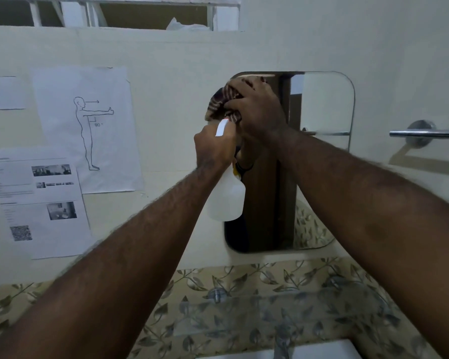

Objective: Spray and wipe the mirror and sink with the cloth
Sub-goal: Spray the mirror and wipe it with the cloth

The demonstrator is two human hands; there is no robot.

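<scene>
A rounded wall mirror [324,104] hangs above the sink. My right hand [257,110] presses a brown striped cloth [219,102] against the mirror's upper left corner. Just below it, my left hand [211,151] grips the neck of a white spray bottle [227,200] with a white and red nozzle, held upright in front of the mirror's left edge. The white sink [322,352] shows only as a strip at the bottom edge, with a blurred tap above it.
Printed sheets [86,125] are taped to the wall on the left. A chrome towel bar [425,133] sticks out at the right. A glass shelf [270,314] runs over leaf-patterned tiles above the sink. A window frame tops the wall.
</scene>
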